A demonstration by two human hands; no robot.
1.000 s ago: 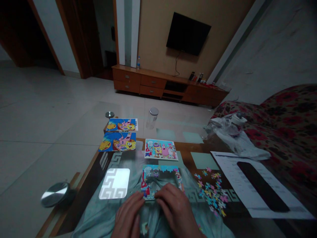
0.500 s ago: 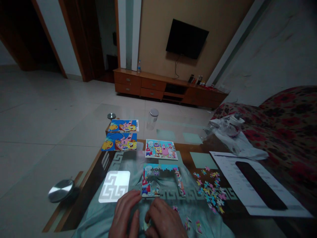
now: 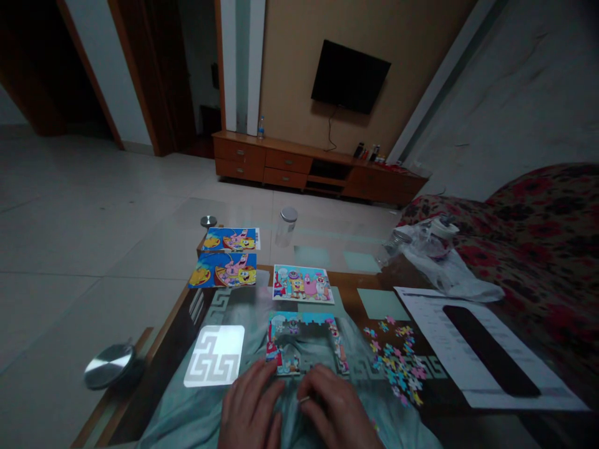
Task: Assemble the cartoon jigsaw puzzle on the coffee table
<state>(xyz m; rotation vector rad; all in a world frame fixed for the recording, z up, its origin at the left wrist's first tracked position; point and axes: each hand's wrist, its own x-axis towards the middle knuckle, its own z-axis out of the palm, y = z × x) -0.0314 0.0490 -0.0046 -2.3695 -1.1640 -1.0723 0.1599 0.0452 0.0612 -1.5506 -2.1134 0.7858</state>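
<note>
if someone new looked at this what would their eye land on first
Probably the partly assembled jigsaw puzzle, low in the middle with a gap at its centre, and the left hand and right hand at its near edge. Next, the colourful loose jigsaw pieces scattered to its right and the bright cartoon picture card just beyond it. The black television stands out high in the background.

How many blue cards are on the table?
2: the far card and the near card, both beyond the puzzle and to its left. Any underneath would be hidden.
</note>
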